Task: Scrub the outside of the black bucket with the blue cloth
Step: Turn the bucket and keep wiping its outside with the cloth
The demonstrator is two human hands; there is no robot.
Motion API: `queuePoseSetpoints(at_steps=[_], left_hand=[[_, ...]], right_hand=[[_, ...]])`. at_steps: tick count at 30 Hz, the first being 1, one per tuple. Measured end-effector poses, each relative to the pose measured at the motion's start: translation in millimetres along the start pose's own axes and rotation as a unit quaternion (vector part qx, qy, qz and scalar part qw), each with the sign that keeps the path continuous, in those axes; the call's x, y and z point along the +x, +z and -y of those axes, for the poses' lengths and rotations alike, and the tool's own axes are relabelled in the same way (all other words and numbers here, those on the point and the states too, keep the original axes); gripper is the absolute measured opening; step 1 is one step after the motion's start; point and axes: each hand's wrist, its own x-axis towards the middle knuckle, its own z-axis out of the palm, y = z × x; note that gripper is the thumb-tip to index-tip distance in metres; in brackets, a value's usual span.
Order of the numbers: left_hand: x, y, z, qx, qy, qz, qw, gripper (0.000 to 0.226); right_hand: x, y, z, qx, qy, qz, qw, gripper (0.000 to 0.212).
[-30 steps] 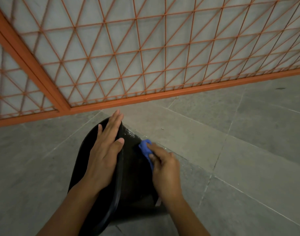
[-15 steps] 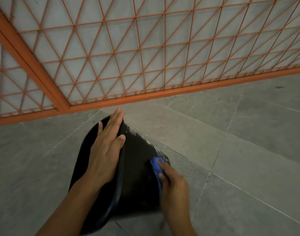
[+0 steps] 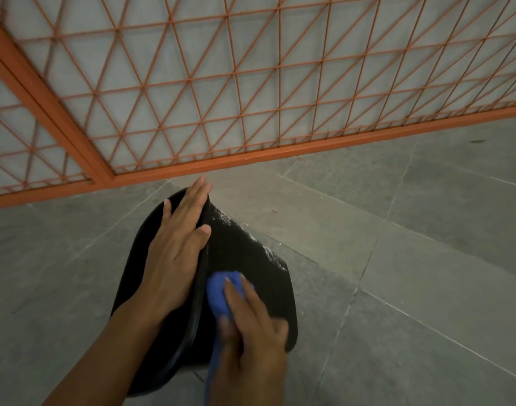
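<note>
The black bucket [image 3: 248, 259] lies tipped on its side on the grey tiled floor, its rim toward the left and its base toward the right. White suds streak its upper outer wall. My left hand [image 3: 177, 250] rests flat over the rim with the fingers spread, pressing the bucket down. My right hand [image 3: 250, 326] presses the bunched blue cloth [image 3: 220, 291] against the outer wall just right of the rim. A tail of cloth hangs below that hand. The hand is motion-blurred.
An orange metal lattice fence [image 3: 250, 83] with a thick bottom rail [image 3: 309, 148] runs across the far side, close behind the bucket. Grey floor tiles [image 3: 412, 273] extend to the right and left of the bucket.
My right hand has slid the blue cloth from the bucket's right edge near the base back left to the wall beside the rim. My left hand and the bucket stay put.
</note>
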Motion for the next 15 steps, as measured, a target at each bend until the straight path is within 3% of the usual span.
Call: queuePoseSetpoints(at_steps=[2, 4, 5, 9, 10, 12, 15], left_hand=[[0, 0, 0, 0.000, 0.004, 0.002, 1.000, 0.065], [0, 2, -4, 0.006, 0.013, 0.003, 1.000, 0.065], [0, 3, -6, 0.009, 0.016, 0.003, 1.000, 0.065], [1, 4, -4, -0.008, 0.012, -0.001, 1.000, 0.066], [1, 2, -2, -0.011, 0.011, -0.001, 1.000, 0.065], [2, 0, 1, -0.012, 0.002, 0.001, 1.000, 0.065], [1, 0, 0, -0.012, -0.004, -0.004, 1.000, 0.063]], right_hand=[[12, 5, 8, 0.089, 0.025, -0.008, 0.996, 0.040], [23, 0, -3, 0.121, 0.101, 0.047, 0.986, 0.039], [25, -5, -15, 0.128, 0.129, 0.038, 0.983, 0.038], [6, -5, -15, 0.094, 0.049, 0.052, 0.993, 0.049], [6, 2, -10, 0.092, 0.032, 0.016, 0.995, 0.050], [22, 13, -12, 0.148, 0.073, -0.012, 0.986, 0.041], [49, 10, -39, 0.149, 0.123, 0.063, 0.979, 0.033]])
